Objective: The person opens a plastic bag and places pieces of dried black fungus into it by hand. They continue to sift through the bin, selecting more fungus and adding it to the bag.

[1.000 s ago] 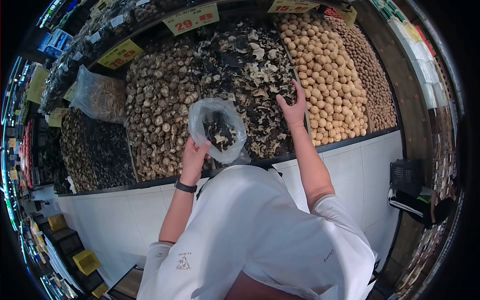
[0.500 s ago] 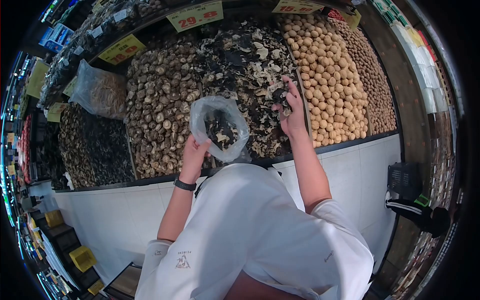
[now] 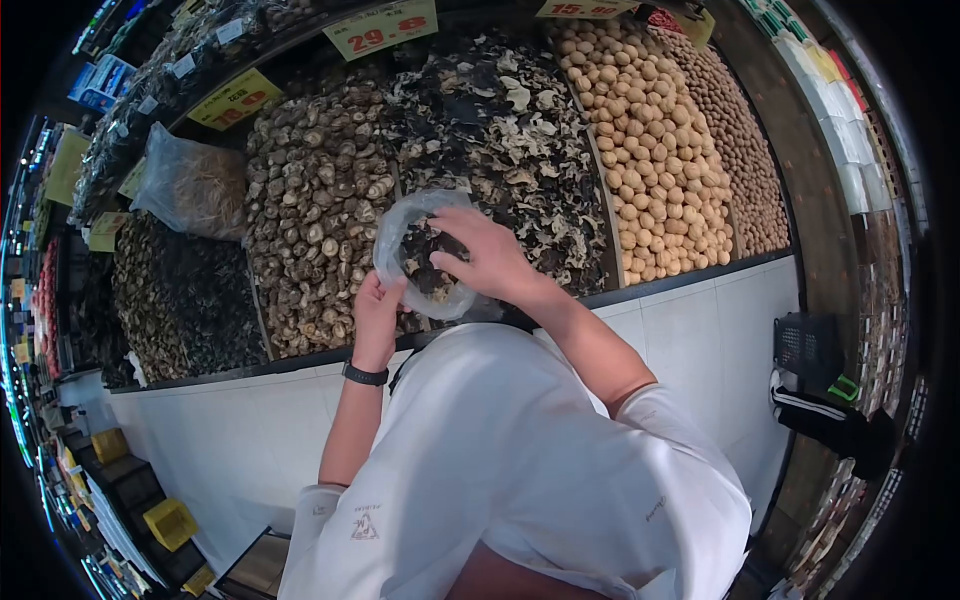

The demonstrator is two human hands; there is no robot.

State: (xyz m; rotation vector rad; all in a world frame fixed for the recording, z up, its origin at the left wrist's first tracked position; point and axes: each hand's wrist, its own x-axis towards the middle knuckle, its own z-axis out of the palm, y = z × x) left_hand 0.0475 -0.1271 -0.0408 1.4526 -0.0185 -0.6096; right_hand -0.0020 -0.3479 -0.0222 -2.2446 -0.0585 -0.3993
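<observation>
My left hand (image 3: 378, 308) pinches the near left rim of a clear plastic bag (image 3: 392, 240), holding its mouth up and wide. Dark, curled pieces of dried black fungus (image 3: 428, 287) lie inside it. Over the right side of the mouth is my right hand (image 3: 487, 255), its thumb and fingers apart above the dark pieces. Some of its fingertips dip within the rim, and whether any piece still touches them is hard to make out. Behind the bag spreads a heap of dried black fungus (image 3: 510, 130) in its bin.
Dried shiitake mushrooms (image 3: 310, 200) fill the bin to the left, walnuts (image 3: 650, 150) the one to the right. A tied plastic bag (image 3: 195, 185) sits on the left bins. Price signs (image 3: 380, 30) stand along the back. The bin's front edge (image 3: 690, 285) runs before me.
My right hand has moved left from the fungus heap to the bag's mouth, and its fingers have spread from around the fungus pieces. My left hand still holds the bag.
</observation>
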